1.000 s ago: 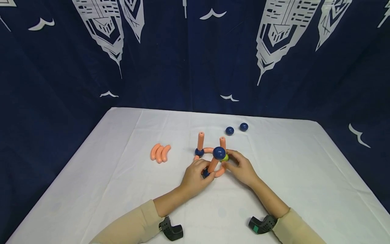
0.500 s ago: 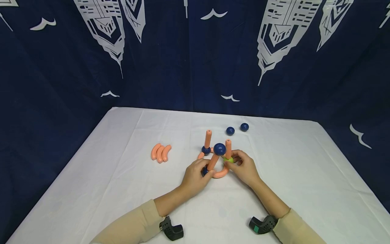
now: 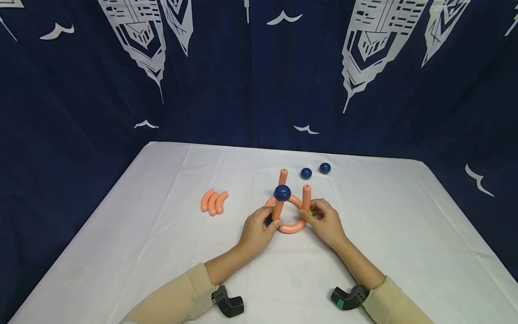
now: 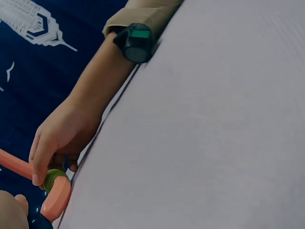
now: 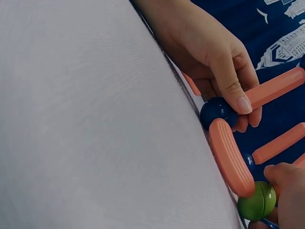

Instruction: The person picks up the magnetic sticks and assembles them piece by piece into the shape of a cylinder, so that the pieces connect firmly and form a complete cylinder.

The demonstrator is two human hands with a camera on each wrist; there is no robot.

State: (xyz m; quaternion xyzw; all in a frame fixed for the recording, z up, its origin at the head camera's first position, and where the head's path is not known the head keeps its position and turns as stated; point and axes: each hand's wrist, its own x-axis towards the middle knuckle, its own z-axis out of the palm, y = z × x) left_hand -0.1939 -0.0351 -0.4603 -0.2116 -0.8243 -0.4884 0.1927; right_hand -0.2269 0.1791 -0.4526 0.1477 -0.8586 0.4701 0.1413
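Observation:
A toy structure of orange rods and balls stands between the hands, with curved rods (image 3: 292, 228) forming a ring at its base. Near its left front, an upright rod (image 3: 278, 210) carries a blue ball (image 3: 282, 193) on top. Two other upright rods, one at the rear (image 3: 283, 176) and one at the right (image 3: 306, 198), have bare tops. My left hand (image 3: 256, 229) grips the base of the ball-topped rod, thumb beside the lower blue ball (image 5: 218, 112). With thumb and fingers, my right hand (image 3: 327, 225) holds the green ball (image 5: 257, 201) under the right upright.
Three loose curved orange rods (image 3: 212, 203) lie side by side on the white tablecloth (image 3: 174, 252), left of the structure. Two loose blue balls (image 3: 306, 173) sit behind it to the right. A dark blue patterned curtain (image 3: 251, 81) hangs behind the table.
The structure has turned between the hands: its rear upright has shifted right and the ball-topped rod left. Both hands keep their hold. The loose pieces have stayed in place.

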